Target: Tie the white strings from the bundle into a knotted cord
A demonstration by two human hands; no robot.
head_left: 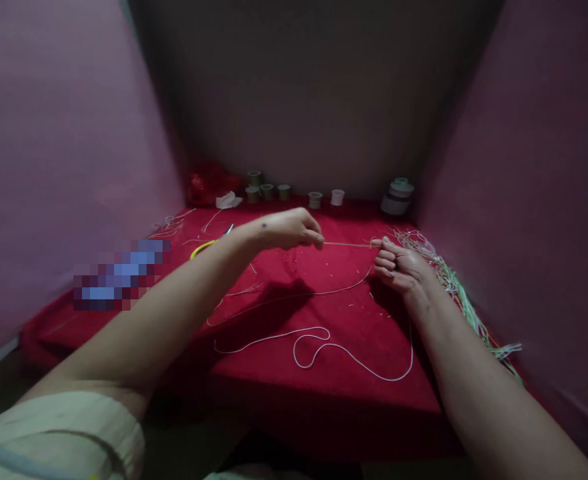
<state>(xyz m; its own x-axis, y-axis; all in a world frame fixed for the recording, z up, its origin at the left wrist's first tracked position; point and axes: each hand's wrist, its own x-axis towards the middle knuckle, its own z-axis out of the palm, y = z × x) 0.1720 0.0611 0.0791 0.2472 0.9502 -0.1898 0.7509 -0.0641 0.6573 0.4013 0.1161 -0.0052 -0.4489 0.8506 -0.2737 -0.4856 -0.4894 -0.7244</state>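
Observation:
Above the red cloth, a thin tan cord (347,244) is stretched taut between my two hands. My left hand (294,229) pinches its left end between closed fingertips. On the right, the fingers of my right hand (398,264) are curled shut around the other end. A thin strand (324,291) hangs from the right hand and curves over the cloth to the left. A longer white cord (359,358) lies in loose loops nearer the front and rises toward my right hand. What exactly sits inside the right fist is hidden.
Yellow-handled scissors (204,249) lie partly behind my left forearm. Several thread spools (284,192), a white tissue (229,200), a red plastic bag (211,183) and a lidded jar (397,196) line the back. Bundled pale cords (467,307) run along the right edge of the red tablecloth (274,393).

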